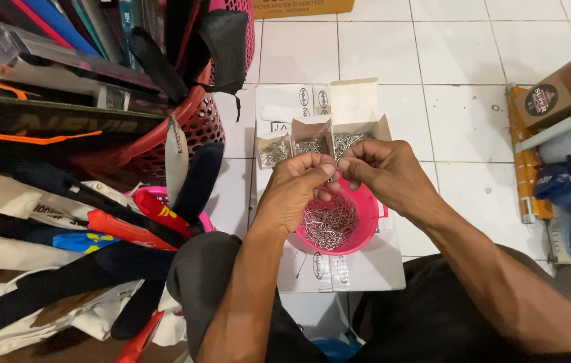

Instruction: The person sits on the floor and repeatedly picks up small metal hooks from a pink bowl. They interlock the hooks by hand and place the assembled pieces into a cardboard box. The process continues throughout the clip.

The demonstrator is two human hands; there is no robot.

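Note:
My left hand (297, 188) and my right hand (381, 169) meet above a small pink bowl (366, 232) full of silver metal hooks (330, 225). The fingertips of both hands pinch one small metal hook (336, 163) between them. Just beyond the hands stand three small open cardboard boxes (312, 144) with more silver hooks inside. The bowl rests on flat white cardboard sheets (383, 265) on the tiled floor.
A red mesh basket (194, 121) with dark straps stands at the left, beside a pile of coloured racket covers and bags (90, 228). Boxes and blue packets (561, 168) crowd the right edge. White floor tiles (460, 60) lie beyond.

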